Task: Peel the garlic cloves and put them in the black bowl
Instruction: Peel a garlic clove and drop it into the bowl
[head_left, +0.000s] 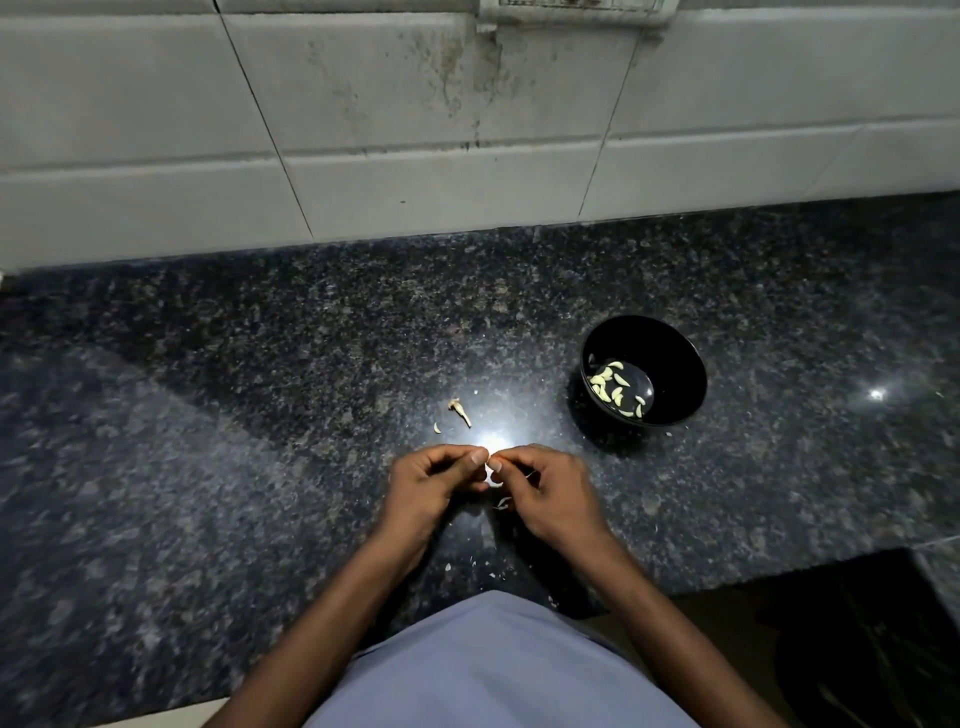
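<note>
Both hands meet low at the centre of the view over the dark speckled table (260, 415). The left hand (431, 488) has its fingers curled, thumb and forefinger pinching a small pale garlic clove (491, 475); the right hand (553, 493) curls in from the other side, its grip closed on the same clove, fingertips touching the left hand's. A thin scrap of peel (503, 502) shows just below the clove, at the right hand's 9 o'clock edge. The black bowl (675, 358) stands on the table at 2 o'clock from the hands, well apart from them, and holds a heap of peeled cloves (613, 387) against its left inner wall. At 11 o'clock from the hands, near them, lie a dry garlic stem (461, 410) and a small pale sliver (437, 427). A grey tiled wall (415, 156) rises behind the table. A pale blue shirt (493, 670) fills the bottom of the view.
</note>
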